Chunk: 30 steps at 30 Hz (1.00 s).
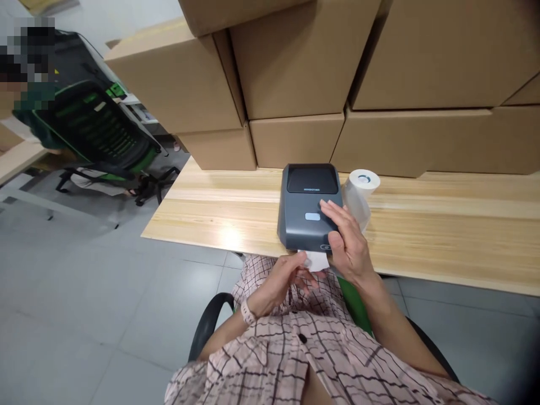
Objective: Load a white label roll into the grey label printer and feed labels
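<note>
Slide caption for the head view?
Left hand pinches white paper at the front of a gray printer, right hand over its top.

A grey tiled floor [76, 326] is partly hidden by a wood-grain table [442, 230], marked by a bright reflection [231, 235] and backed by stacked cartons [295, 73]. Far left, a black-and-green chair [101, 132] is seen, with a white wall [122, 14] beyond.

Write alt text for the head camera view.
A person's left hand holds white paper at the front of a dark printer, the right hand at its right side. Behind, cardboard boxes stand on the wooden table.
</note>
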Motion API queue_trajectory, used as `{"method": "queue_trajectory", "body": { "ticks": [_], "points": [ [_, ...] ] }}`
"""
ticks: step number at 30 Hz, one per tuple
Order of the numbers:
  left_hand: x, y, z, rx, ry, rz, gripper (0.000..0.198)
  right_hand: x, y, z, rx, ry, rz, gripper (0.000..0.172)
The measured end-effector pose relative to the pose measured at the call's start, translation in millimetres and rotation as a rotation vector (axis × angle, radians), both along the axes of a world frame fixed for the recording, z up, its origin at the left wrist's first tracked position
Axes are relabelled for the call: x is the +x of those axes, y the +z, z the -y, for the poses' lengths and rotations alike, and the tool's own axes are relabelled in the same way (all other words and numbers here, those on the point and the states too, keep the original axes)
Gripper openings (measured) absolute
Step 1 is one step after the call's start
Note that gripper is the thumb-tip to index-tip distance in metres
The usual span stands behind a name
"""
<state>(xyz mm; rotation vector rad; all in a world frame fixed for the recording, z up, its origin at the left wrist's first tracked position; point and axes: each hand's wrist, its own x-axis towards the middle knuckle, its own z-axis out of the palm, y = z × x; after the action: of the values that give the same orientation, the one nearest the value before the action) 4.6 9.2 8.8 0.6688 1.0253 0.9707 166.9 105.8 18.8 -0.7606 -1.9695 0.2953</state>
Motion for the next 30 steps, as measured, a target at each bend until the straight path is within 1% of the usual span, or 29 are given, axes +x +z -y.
{"method": "queue_trajectory", "body": {
  "ticks": [1,3,5,7,9,12,15,17,19,22,24,27,30],
  "points": [
    [3.2,1.4,-5.7,-0.025,-0.013,0.043,0.066,0.3,0.1,-0.1,-0.012,0.005,0.001,0.049],
    [8.3,2.9,-14.8,-0.024,0.039,0.049,0.059,1.5,0.3,-0.8,-0.026,0.017,0.011,0.047],
    [11.5,3.1,-18.0,0.03,0.121,0.006,0.053,3.0,0.3,-1.8,-0.015,0.031,0.032,0.045],
    [12.7,3.1,-16.8,0.101,0.172,-0.048,0.058,4.2,0.7,-2.2,0.01,0.031,0.062,0.043],
    [12.4,3.1,-14.6,0.143,0.173,-0.105,0.068,4.4,2.4,-1.6,0.03,0.014,0.103,0.042],
    [11.5,2.1,-13.9,0.14,0.154,-0.176,0.076,2.0,8.3,-0.5,0.027,-0.046,0.187,0.038],
    [11.8,0.2,-15.4,0.142,0.148,-0.199,0.075,-1.6,14.6,-2.3,0.034,-0.09,0.272,0.029],
    [12.3,-0.6,-16.0,0.155,0.151,-0.193,0.071,-1.1,16.5,-4.2,0.042,-0.072,0.293,0.026],
    [12.6,-0.7,-16.1,0.166,0.158,-0.191,0.069,3.7,16.4,-4.5,0.032,-0.029,0.27,0.031],
    [12.3,-1.0,-15.9,0.169,0.165,-0.197,0.071,17.1,15.9,-1.5,0.027,0.023,0.185,0.056],
    [11.9,-2.4,-15.9,0.165,0.16,-0.185,0.066,25.2,17.8,-1.0,0.052,0.033,0.142,0.069],
    [11.5,-6.2,-16.4,0.156,0.162,-0.151,0.055,27.5,26.8,-10.5,0.105,0.04,0.125,0.074],
    [11.2,-9.6,-16.7,0.133,0.16,-0.131,0.051,16.4,44.8,-36.6,0.149,0.033,0.097,0.071]
  ]
}}
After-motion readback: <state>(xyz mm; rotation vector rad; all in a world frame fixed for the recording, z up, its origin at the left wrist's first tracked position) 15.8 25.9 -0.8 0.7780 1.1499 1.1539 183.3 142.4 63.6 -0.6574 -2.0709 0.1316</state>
